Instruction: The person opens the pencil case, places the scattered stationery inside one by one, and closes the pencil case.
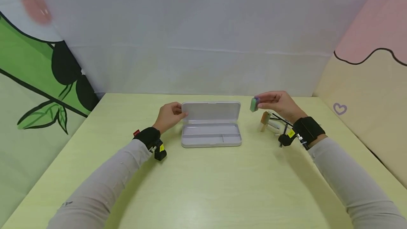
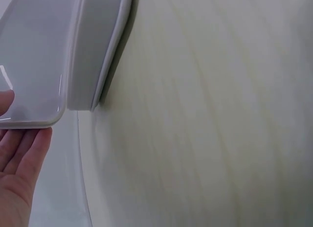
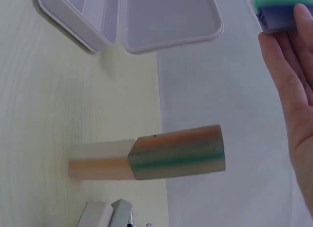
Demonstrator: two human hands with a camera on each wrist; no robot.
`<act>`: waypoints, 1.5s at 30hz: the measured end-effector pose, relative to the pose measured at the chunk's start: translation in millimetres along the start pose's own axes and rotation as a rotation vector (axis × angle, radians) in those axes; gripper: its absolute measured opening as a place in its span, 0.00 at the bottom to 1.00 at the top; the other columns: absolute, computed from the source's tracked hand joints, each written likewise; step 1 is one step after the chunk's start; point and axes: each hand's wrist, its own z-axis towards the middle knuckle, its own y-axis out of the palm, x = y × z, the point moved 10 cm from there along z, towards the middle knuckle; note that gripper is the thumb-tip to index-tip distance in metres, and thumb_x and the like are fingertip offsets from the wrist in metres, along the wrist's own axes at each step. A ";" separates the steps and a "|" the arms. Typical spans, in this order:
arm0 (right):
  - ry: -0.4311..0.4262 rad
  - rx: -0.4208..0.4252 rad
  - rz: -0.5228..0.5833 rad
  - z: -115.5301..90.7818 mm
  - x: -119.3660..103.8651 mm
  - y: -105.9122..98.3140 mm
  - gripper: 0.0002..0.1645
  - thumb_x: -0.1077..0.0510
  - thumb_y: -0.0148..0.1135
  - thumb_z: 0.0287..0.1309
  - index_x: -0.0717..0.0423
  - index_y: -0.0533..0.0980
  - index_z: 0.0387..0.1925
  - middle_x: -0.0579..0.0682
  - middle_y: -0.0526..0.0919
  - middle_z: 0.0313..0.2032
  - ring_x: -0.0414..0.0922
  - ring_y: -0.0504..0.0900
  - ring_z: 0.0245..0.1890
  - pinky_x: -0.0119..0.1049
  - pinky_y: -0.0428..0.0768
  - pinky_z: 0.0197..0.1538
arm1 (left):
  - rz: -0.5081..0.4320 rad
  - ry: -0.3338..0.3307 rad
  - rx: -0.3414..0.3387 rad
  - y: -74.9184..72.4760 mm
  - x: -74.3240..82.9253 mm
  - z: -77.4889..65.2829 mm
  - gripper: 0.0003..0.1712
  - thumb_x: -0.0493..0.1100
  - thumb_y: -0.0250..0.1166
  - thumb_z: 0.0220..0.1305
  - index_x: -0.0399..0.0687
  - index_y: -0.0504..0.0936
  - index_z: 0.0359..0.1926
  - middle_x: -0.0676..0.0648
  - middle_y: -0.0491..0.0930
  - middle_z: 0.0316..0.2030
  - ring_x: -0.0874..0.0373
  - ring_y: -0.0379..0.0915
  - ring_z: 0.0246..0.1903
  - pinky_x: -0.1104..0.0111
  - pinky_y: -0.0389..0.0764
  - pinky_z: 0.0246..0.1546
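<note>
An open white pencil case (image 1: 211,140) lies on the table with its lid (image 1: 211,112) raised. My left hand (image 1: 170,116) pinches the left edge of that lid, thumb on the inner face and fingers behind, as the left wrist view shows at the lid's corner (image 2: 36,117). To the right of the case, my right hand (image 1: 281,105) holds a small green-and-purple block (image 1: 253,104) above the table between thumb and fingers. The same block (image 3: 279,14) shows at the top right of the right wrist view. The case's compartments show no contents.
Below my right hand an upright block with orange and green stripes (image 3: 178,152) stands on the table (image 1: 203,183). Pens and other slim items (image 1: 276,123) lie beside it, partly hidden by the wrist camera. A white wall (image 1: 203,45) closes the back.
</note>
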 end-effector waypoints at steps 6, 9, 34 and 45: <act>0.003 -0.075 -0.031 8.7 -2.6 25.9 0.16 0.67 0.65 0.56 0.50 0.83 0.45 0.36 0.88 0.38 0.35 0.87 0.39 0.28 0.84 0.48 | -0.013 0.005 -0.002 -0.7 2.5 0.2 0.13 0.40 0.67 0.60 0.35 0.81 0.42 0.34 0.86 0.39 0.44 0.83 0.41 0.58 0.83 0.42; 0.014 -0.087 -0.083 12.7 -4.1 37.0 0.16 0.65 0.67 0.54 0.54 0.83 0.46 0.36 0.88 0.37 0.35 0.87 0.39 0.28 0.84 0.47 | -0.007 0.018 0.001 -1.6 5.7 1.6 0.13 0.40 0.67 0.60 0.36 0.81 0.42 0.34 0.86 0.39 0.44 0.83 0.41 0.58 0.83 0.42; -0.024 -0.248 -0.213 43.0 2.3 118.1 0.21 0.69 0.69 0.49 0.70 0.79 0.48 0.68 0.84 0.44 0.36 0.87 0.38 0.33 0.86 0.46 | -0.025 0.041 0.004 -2.7 2.8 0.9 0.12 0.40 0.67 0.60 0.35 0.81 0.41 0.34 0.86 0.38 0.44 0.83 0.40 0.59 0.83 0.41; -0.036 -0.267 -0.286 47.9 13.3 141.7 0.20 0.69 0.71 0.48 0.68 0.81 0.46 0.64 0.86 0.43 0.43 0.88 0.40 0.33 0.86 0.46 | -0.023 0.038 0.007 -2.0 -0.1 0.7 0.12 0.39 0.66 0.61 0.34 0.81 0.42 0.33 0.86 0.38 0.43 0.83 0.40 0.56 0.83 0.43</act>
